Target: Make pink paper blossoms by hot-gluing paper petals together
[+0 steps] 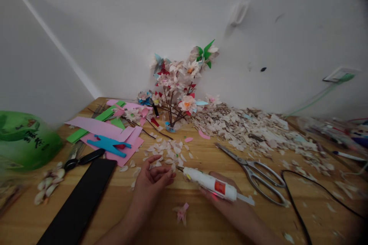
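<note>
My right hand (pixel 227 210) is wrapped round a white hot glue gun (pixel 208 183) with an orange label. Its dark nozzle points left, and a translucent glue stick juts from the back. Close to that nozzle tip, my left hand (pixel 153 180) has its thumb and forefinger pinched on a small pale petal (pixel 173 167); the other fingers are curled. On the table below and between the hands lies a small pink flower (pixel 181 213). Loose pale petals (pixel 166 150) are scattered just beyond my left hand.
Handmade flowers on twigs (pixel 181 84) stand by the wall. Silver scissors (pixel 253 172) and a black cable (pixel 296 203) lie right, before a heap of pale flakes (pixel 244 126). Leftward are coloured paper (pixel 100 128), a black slab (pixel 82 199), garlic-like cloves (pixel 48 183) and a green bag (pixel 28 141).
</note>
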Demonstrator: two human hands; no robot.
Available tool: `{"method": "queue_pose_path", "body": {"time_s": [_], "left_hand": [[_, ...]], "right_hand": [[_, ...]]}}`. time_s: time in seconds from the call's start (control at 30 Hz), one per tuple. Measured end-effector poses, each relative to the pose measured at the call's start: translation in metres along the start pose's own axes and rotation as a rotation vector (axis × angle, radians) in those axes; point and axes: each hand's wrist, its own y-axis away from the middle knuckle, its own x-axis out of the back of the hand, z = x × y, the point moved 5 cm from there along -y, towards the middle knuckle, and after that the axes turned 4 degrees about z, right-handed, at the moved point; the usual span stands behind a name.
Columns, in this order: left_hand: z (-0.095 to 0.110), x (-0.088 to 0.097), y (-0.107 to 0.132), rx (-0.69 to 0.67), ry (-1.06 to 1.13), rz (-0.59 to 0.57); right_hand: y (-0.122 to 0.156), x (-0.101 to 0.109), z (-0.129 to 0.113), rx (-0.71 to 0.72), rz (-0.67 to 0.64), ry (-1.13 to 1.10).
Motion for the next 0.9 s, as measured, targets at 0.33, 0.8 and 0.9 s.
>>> {"method": "queue_pose_path", "body": {"time_s": [0.33,0.8,0.9], "left_hand": [[0.0022,-0.0012,0.0012,-0.007,-0.01,0.002],[-0.0016,0.0001,-0.0012,-0.037,-0.042,0.001],[-0.0009,-0.0016,-0.0002,-0.034,-0.031,-0.008]], "right_hand": [[-0.0002,-0.0029,0.0004,0.045,-0.023,0.046],[0.0027,0.0018,0.0044,-0.001,0.062,0.003],[0.0025,0.001,0.0041,0.019,0.066,0.033]]}}
